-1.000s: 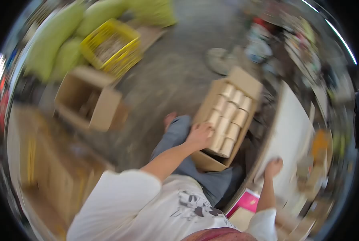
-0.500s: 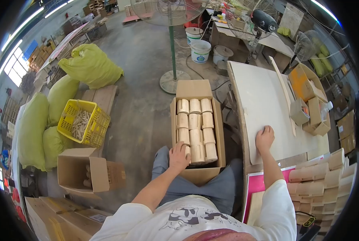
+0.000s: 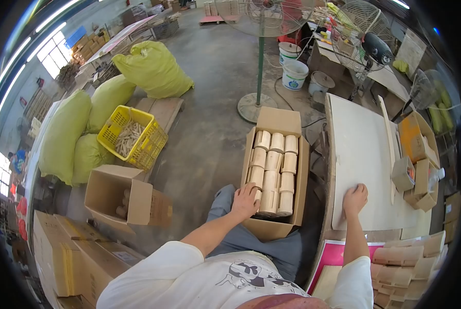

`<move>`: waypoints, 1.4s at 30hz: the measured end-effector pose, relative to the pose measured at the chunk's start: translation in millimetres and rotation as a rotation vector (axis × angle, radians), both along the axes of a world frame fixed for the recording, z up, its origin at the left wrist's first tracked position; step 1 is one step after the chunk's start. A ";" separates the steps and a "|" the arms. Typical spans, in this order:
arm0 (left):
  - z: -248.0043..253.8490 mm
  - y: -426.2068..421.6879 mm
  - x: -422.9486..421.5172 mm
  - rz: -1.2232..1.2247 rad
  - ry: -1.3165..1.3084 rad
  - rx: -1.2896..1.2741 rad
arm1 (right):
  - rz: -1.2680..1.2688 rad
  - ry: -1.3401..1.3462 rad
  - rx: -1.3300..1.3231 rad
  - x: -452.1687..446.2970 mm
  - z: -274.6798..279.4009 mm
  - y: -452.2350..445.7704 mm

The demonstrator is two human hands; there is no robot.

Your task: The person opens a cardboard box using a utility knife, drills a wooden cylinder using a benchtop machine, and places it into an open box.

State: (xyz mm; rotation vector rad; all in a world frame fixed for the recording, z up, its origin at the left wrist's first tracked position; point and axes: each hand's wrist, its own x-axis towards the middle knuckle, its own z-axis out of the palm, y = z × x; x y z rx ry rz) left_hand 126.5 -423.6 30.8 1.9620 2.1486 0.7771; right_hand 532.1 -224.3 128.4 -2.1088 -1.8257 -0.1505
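A tall cardboard box (image 3: 301, 191) stands between my knees, packed with rows of pale wooden cylinders (image 3: 271, 180) that have notched or slotted sides. My left hand (image 3: 246, 202) lies at the box's near left corner, with its fingers bent over a wooden cylinder that it mostly hides. On the worktable to my right, my right hand (image 3: 355, 200) rests on a white board (image 3: 362, 154). Its fingers are curled in, and nothing shows in them.
More wooden pieces (image 3: 405, 260) are stacked at the near right. Small cartons (image 3: 421, 180) stand on the worktable. To the left are an open carton (image 3: 137, 198), a yellow basket (image 3: 150, 149) of wooden sticks and green sacks (image 3: 65, 139). A fan stand (image 3: 260, 72) is ahead.
The view has swung left, so the scene sits further right. My left hand stays at the box's near left corner, and my right hand stays on the board.
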 end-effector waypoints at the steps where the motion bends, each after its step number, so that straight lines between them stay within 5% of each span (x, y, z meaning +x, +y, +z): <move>1: 0.2 -0.3 0.0 0.000 -0.002 0.007 | 0.003 0.002 -0.003 0.1 1.7 0.6; 20: -10.6 8.1 -4.1 0.037 0.137 -0.231 | 0.061 0.035 0.213 18.5 -50.0 25.4; 23: -15.9 9.3 -6.2 -0.073 0.192 -0.075 | 0.021 0.033 0.181 12.2 -30.9 14.0; 42: 25.8 22.4 -7.2 -0.206 0.164 -0.353 | 0.003 0.073 -0.052 -8.5 18.7 11.4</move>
